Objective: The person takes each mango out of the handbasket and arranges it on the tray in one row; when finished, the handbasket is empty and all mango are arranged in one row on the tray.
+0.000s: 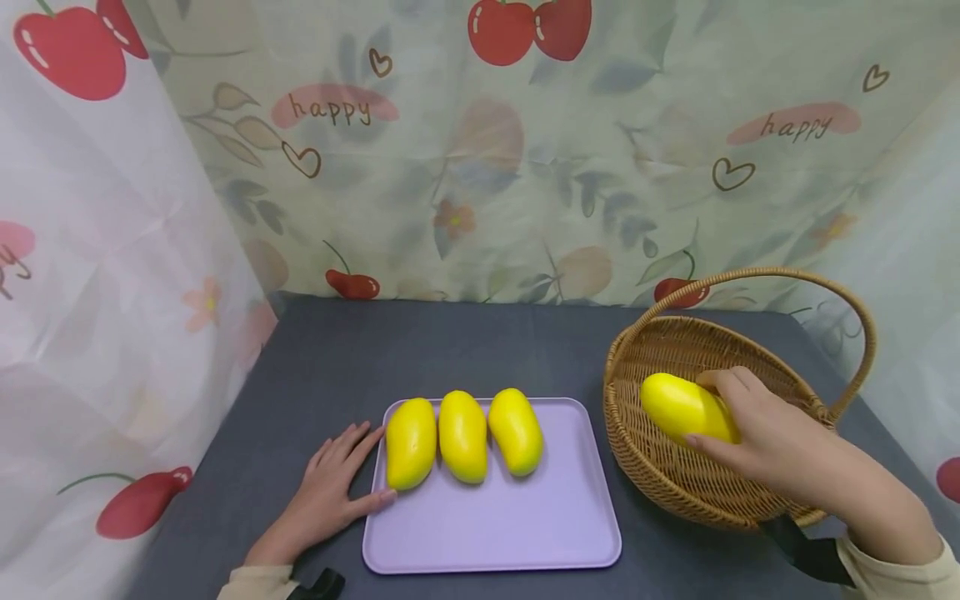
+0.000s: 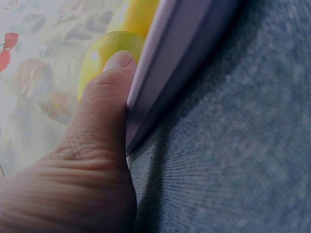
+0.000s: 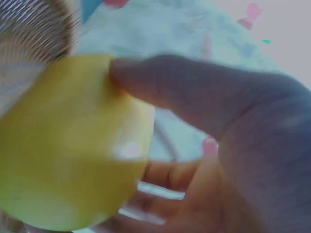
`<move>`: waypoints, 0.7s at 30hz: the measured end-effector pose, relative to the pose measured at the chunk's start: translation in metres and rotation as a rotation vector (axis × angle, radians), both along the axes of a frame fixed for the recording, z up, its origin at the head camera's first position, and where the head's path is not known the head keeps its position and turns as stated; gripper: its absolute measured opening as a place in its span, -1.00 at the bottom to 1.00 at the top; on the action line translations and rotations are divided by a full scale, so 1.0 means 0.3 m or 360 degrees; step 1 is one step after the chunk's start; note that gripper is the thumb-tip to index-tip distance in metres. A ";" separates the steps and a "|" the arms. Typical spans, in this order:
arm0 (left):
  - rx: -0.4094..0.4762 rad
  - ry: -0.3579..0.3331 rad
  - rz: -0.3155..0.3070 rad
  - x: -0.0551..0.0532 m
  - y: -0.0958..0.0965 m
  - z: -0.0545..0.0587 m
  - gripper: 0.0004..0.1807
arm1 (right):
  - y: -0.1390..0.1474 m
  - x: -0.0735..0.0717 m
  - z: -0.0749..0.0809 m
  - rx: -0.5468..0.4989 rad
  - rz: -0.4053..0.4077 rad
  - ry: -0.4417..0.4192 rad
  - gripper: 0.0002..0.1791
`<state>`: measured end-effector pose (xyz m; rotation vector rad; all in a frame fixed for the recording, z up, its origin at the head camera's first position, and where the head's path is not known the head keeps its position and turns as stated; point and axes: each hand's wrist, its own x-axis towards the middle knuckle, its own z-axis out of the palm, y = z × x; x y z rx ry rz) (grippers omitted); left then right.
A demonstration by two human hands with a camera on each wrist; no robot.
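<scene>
My right hand (image 1: 765,433) grips a yellow mango (image 1: 686,407) over the opening of a wicker basket (image 1: 637,467). The right wrist view has that mango (image 3: 73,150) up close, with the thumb pressed on one side and the fingers round the other. At the left edge of a lilac tray (image 1: 495,533), my left hand (image 1: 326,483) lies with its fingers extended and its thumb over the rim. Three more mangoes stand in a row along the tray's far side: a left one (image 1: 411,443), a middle one (image 1: 462,437) and a right one (image 1: 517,432).
A dark grey cloth (image 1: 480,350) covers the table under the tray and basket. The basket's tall arched handle (image 1: 862,333) rises behind and right of my right hand. Printed curtains (image 1: 480,167) hang at the back and both sides.
</scene>
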<state>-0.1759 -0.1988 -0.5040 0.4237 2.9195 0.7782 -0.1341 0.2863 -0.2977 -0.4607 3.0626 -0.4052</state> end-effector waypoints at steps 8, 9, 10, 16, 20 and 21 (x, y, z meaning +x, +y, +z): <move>-0.0006 0.0010 0.0005 0.002 -0.002 -0.003 0.08 | -0.190 0.060 0.027 -0.0228 -0.0059 0.0166 -0.29; -0.0007 0.0009 0.0006 0.002 -0.001 -0.004 0.08 | -0.216 0.062 0.022 -0.0256 -0.0060 0.0168 -0.32; -0.0009 0.0012 0.0007 0.002 -0.001 -0.004 0.08 | -0.242 0.061 0.014 -0.0273 -0.0056 0.0174 -0.34; 0.0003 0.0012 0.0003 0.002 -0.001 -0.004 0.08 | -0.375 0.040 -0.081 -0.0327 -0.0109 0.0255 -0.41; -0.0005 0.0013 0.0000 0.000 0.000 -0.005 0.08 | -0.442 0.020 -0.165 -0.0244 -0.0255 0.0403 -0.38; -0.0008 0.0014 0.0001 0.000 0.000 -0.005 0.08 | -0.455 0.015 -0.185 -0.0213 -0.0300 0.0429 -0.37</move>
